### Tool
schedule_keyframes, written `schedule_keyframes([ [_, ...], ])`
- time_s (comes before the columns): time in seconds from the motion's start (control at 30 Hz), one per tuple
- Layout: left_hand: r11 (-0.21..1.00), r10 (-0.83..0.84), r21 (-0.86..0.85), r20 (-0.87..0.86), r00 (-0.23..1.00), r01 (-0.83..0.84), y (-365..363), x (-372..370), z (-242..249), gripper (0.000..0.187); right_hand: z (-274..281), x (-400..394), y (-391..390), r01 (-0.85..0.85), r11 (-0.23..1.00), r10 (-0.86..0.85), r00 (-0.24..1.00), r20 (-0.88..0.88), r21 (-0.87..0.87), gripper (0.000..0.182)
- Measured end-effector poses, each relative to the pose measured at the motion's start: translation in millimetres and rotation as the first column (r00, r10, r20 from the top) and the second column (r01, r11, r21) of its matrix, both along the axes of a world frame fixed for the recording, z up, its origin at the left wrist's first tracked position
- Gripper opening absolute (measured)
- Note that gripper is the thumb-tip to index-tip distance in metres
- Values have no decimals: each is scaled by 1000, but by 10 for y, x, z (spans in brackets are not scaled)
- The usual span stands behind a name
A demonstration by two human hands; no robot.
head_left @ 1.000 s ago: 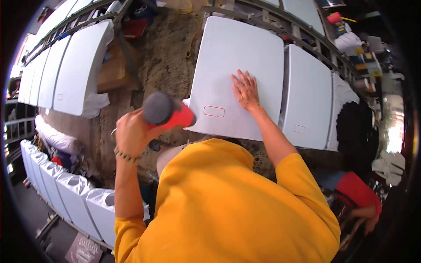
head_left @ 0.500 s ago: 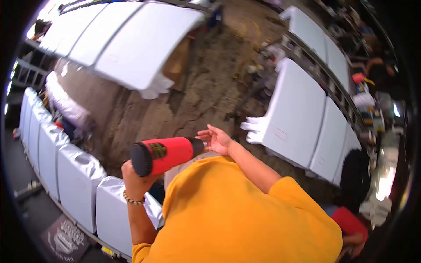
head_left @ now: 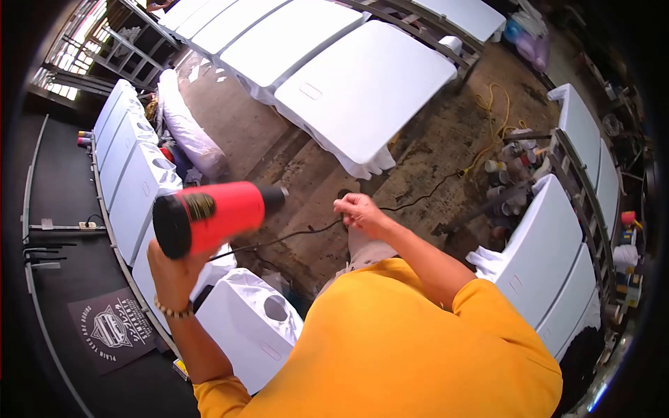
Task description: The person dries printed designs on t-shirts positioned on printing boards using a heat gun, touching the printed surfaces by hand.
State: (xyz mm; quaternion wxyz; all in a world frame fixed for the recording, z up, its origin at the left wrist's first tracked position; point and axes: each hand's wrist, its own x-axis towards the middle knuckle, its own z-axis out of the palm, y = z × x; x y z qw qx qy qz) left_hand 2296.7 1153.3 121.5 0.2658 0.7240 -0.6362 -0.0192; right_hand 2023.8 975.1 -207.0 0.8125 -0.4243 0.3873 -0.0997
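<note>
My left hand is wrapped round the grip of a red and black heat gun, raised at the left with its metal nozzle pointing right. The gun is slightly blurred. A black power cord trails from its grip across to my right hand, whose fingers are closed where the cord passes. Below my left forearm lies a white T-shirt stretched over a flat board, its neck opening showing. Farther forward, another white T-shirt covers a board and bears a small outlined mark.
Rows of white shirts on boards flank me, including one at the right. A plastic-wrapped roll lies at the left. A yellow cord rests on the stained floor. Tubs stand by the right rail, and a dark printed sign is lower left.
My view has turned leftward. The heat gun has moved left and up in view. My right hand, open near the nozzle before, is now apart from it and closed at the cord.
</note>
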Motion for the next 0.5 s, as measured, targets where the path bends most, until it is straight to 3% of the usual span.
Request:
schedule_keyframes([
  [0.03, 999, 33, -3, -68, 997, -33, -185, 107, -46, 39, -50, 137, -148, 123, 981, -122, 992, 17, -149, 34],
  [0.07, 998, 63, -3, -137, 989, -64, -390, 227, -129, 41, 132, 185, -382, 138, 951, -161, 985, -65, -276, 41],
  [0.1, 1000, 14, 26, -28, 1000, -13, -614, 370, -222, 42, -55, 270, -653, 152, 844, -205, 978, -48, -515, 48],
  [0.13, 997, -45, 64, 78, 996, 40, -863, 518, -321, 44, 49, 344, -908, 173, 764, -297, 949, -101, -622, 58],
  [0.2, 976, -111, 205, 179, 978, 74, -1445, 708, -526, 48, 33, 474, -1540, 67, 720, -346, 897, -274, -691, 68],
  [0.27, 973, -95, 226, 227, 969, 42, -2060, 829, -770, 50, 44, 571, -2054, 69, 575, -432, 872, -231, -815, 61],
  [0.33, 983, -48, 186, 220, 974, 7, -2599, 835, -962, 49, -213, 624, -2521, -61, 282, -505, 839, -202, -957, 44],
  [0.43, 978, -106, 195, 150, 983, 76, -3228, 876, -1101, 47, -154, 694, -2946, -254, 330, -488, 779, -394, -909, 29],
  [0.5, 961, -162, 254, 184, 969, 113, -3555, 879, -1091, 47, -384, 733, -3201, -253, 200, -546, 774, -322, -946, 27],
])
